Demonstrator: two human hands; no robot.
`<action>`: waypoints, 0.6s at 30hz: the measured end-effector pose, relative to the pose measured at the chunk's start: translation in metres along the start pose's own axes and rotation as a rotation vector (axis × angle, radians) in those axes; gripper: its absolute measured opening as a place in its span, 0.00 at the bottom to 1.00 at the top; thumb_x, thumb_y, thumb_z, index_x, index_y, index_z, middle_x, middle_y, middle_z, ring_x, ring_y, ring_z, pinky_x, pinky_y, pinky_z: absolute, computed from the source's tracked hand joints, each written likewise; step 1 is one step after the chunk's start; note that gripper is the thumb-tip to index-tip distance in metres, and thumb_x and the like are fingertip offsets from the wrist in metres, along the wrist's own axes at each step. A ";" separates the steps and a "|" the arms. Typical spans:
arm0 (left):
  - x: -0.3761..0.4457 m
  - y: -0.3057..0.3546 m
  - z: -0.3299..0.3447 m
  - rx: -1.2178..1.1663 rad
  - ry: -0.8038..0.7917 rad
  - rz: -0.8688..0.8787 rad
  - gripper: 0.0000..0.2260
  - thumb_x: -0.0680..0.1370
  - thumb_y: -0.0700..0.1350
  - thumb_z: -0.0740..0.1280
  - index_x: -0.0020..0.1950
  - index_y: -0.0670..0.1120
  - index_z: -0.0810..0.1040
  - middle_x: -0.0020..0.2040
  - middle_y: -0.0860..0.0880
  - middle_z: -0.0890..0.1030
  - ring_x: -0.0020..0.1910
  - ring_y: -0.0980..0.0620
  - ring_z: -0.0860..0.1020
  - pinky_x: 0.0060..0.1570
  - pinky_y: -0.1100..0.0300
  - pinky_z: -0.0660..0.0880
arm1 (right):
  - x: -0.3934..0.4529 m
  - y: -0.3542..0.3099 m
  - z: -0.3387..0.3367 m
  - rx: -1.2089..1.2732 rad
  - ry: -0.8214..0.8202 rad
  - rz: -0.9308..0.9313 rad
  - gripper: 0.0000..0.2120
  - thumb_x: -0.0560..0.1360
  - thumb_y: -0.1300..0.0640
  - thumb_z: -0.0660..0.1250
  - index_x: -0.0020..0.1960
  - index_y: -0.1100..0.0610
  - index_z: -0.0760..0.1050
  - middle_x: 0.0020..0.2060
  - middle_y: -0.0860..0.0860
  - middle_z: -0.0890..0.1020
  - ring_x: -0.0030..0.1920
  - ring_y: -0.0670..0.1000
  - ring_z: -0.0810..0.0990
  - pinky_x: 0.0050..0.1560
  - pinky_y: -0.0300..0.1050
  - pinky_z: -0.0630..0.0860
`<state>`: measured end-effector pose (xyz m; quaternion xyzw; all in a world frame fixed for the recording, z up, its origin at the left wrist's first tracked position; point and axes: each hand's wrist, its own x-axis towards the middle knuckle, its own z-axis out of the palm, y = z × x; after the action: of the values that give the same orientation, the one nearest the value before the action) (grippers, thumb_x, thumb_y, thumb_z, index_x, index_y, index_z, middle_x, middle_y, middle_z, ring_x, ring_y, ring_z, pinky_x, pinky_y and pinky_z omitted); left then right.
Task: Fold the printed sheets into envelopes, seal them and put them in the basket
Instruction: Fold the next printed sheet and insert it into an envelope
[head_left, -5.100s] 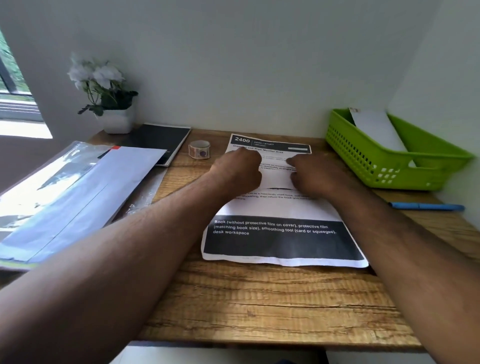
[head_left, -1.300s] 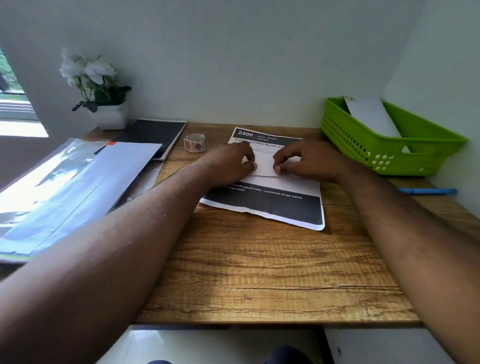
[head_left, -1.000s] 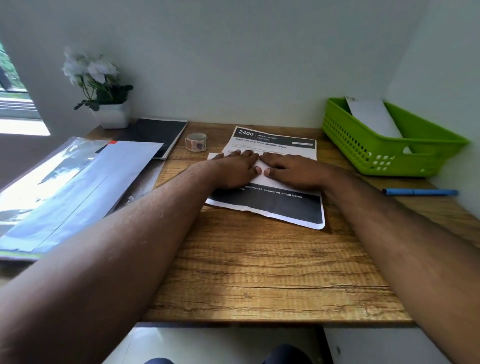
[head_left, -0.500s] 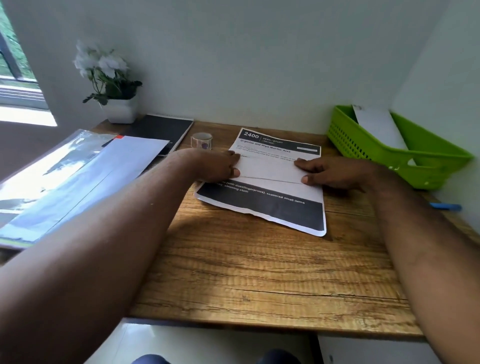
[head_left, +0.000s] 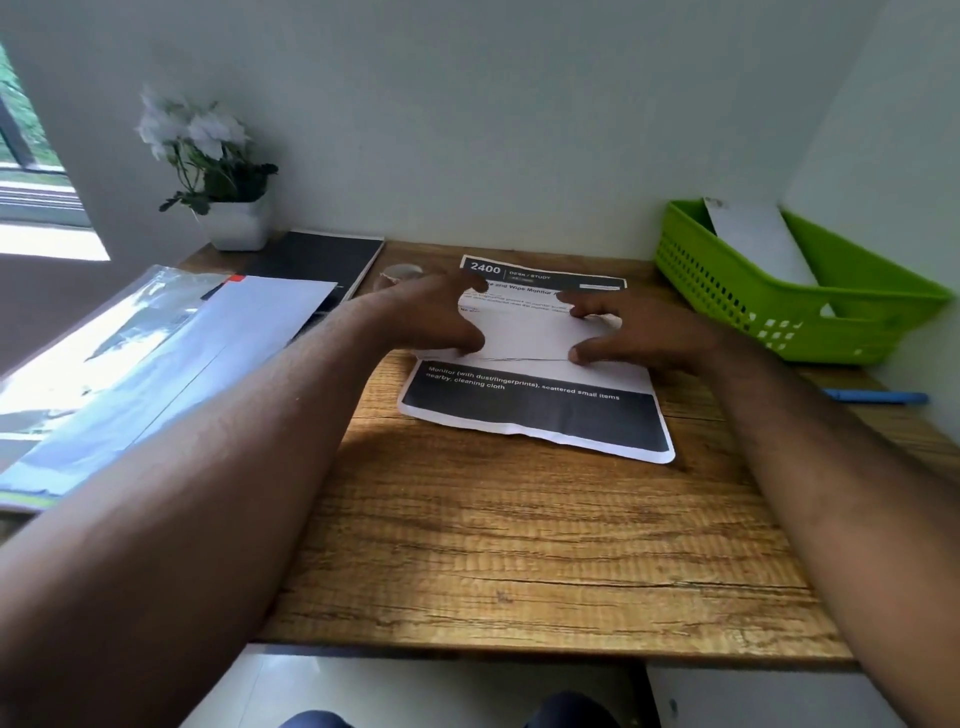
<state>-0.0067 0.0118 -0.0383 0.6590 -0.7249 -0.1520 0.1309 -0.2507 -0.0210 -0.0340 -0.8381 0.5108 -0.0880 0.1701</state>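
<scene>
I am working at the far middle of the desk (head_left: 519, 545), where the printed sheet (head_left: 535, 410) is lying flat, its black band toward me and its heading toward the wall. A white folded panel (head_left: 530, 332) is lying across the middle of the sheet, and both my hands are sitting on its ends. My left hand (head_left: 431, 322) is gripping the left end, thumb at the near edge and fingers curled over the far edge. My right hand (head_left: 628, 332) is pinching the right end the same way, thumb pressing at the crease. The green basket (head_left: 769, 306) is standing to the right of the sheet, close beside my right wrist, with a white envelope (head_left: 753, 239) leaning inside it. A blue pen (head_left: 878, 397) is lying in front of the basket.
</scene>
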 end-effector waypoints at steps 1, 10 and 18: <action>0.000 -0.001 0.000 0.013 0.054 0.010 0.32 0.68 0.50 0.70 0.71 0.58 0.66 0.66 0.47 0.74 0.67 0.44 0.70 0.67 0.45 0.66 | 0.000 0.001 0.000 -0.003 0.022 -0.002 0.34 0.69 0.45 0.73 0.72 0.46 0.66 0.72 0.43 0.67 0.72 0.48 0.64 0.68 0.40 0.60; -0.007 0.016 -0.011 -0.170 0.665 0.466 0.14 0.70 0.31 0.66 0.48 0.45 0.85 0.43 0.49 0.76 0.41 0.53 0.74 0.41 0.72 0.69 | 0.003 -0.005 -0.005 -0.356 0.723 -0.268 0.14 0.71 0.56 0.63 0.53 0.47 0.82 0.50 0.49 0.83 0.53 0.55 0.79 0.53 0.50 0.60; -0.008 0.023 0.010 -0.006 0.172 0.157 0.08 0.74 0.44 0.67 0.47 0.45 0.85 0.51 0.47 0.85 0.51 0.48 0.81 0.54 0.56 0.78 | -0.001 -0.010 0.001 -0.146 -0.025 -0.019 0.20 0.74 0.46 0.68 0.66 0.45 0.74 0.69 0.42 0.72 0.68 0.45 0.69 0.61 0.34 0.61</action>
<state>-0.0314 0.0220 -0.0385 0.6103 -0.7600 -0.0862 0.2062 -0.2422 -0.0155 -0.0314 -0.8540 0.5058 -0.0418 0.1141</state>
